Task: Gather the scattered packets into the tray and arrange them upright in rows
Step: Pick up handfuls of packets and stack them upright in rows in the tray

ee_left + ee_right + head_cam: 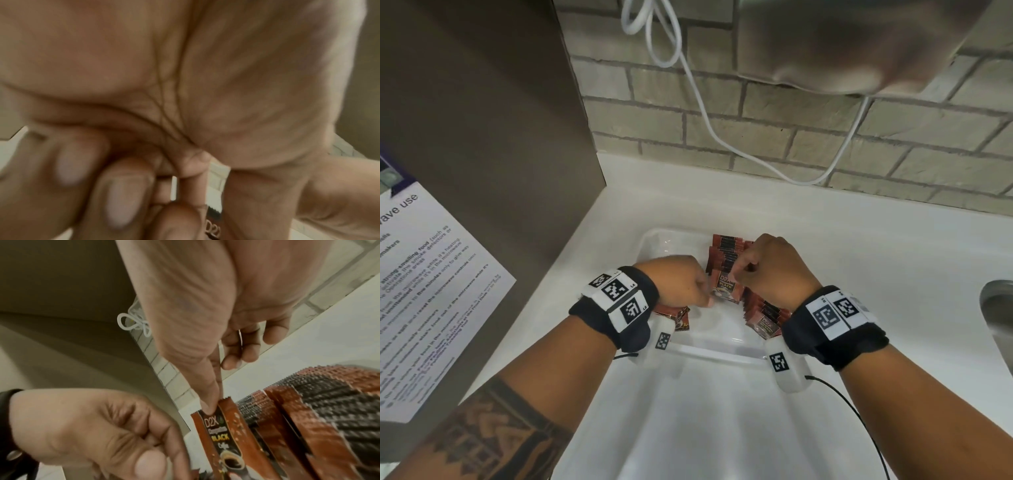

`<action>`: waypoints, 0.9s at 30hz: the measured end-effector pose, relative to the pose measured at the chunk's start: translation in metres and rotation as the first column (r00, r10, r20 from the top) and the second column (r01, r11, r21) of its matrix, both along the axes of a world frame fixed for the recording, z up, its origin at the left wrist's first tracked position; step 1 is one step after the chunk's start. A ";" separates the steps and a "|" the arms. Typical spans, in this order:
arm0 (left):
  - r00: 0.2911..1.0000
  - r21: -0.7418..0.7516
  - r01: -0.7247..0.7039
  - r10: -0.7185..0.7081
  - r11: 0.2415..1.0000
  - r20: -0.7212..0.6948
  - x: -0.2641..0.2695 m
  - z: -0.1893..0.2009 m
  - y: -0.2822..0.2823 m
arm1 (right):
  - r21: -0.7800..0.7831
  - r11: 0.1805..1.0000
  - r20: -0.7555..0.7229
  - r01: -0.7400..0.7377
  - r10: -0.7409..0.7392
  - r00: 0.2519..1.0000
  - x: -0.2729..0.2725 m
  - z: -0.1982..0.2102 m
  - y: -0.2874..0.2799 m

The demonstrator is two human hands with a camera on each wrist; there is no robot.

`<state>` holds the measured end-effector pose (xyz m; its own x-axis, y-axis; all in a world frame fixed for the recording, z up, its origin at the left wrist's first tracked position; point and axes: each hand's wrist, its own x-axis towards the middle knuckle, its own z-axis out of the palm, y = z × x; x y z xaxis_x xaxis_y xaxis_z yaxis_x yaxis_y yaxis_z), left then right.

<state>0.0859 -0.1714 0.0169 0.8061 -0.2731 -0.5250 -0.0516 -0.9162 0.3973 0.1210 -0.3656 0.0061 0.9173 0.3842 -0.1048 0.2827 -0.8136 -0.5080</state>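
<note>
Over tray centre | both hands pinch one packet: right hand top edge, left hand lower corner | long axis upright | rows just behind, right hand nearer.

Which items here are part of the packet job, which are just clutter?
Job: held packet, both hands pinching it: left hand, right hand; upright packet row; loose packets; clear tray.
Clutter: white cable, microwave notice, sink.

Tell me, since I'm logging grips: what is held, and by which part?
One coffee packet: right hand pinches its top edge, left hand pinches its lower left side.
</note>
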 end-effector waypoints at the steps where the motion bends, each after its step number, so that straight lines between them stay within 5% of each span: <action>1: 0.999 -0.019 0.031 -0.032 0.999 -0.036 0.000 -0.001 -0.005 | -0.011 1.000 -0.004 0.003 -0.003 1.000 0.000 -0.002 0.001; 11: 0.945 0.152 0.293 -0.261 0.944 -0.197 0.019 -0.021 -0.040 | -0.180 0.984 -0.002 -0.001 0.001 1.000 0.002 -0.011 0.003; 27: 0.934 0.158 0.313 -0.274 0.937 -0.229 0.026 -0.030 -0.040 | -0.189 0.982 -0.002 -0.012 0.012 1.000 0.007 -0.018 0.000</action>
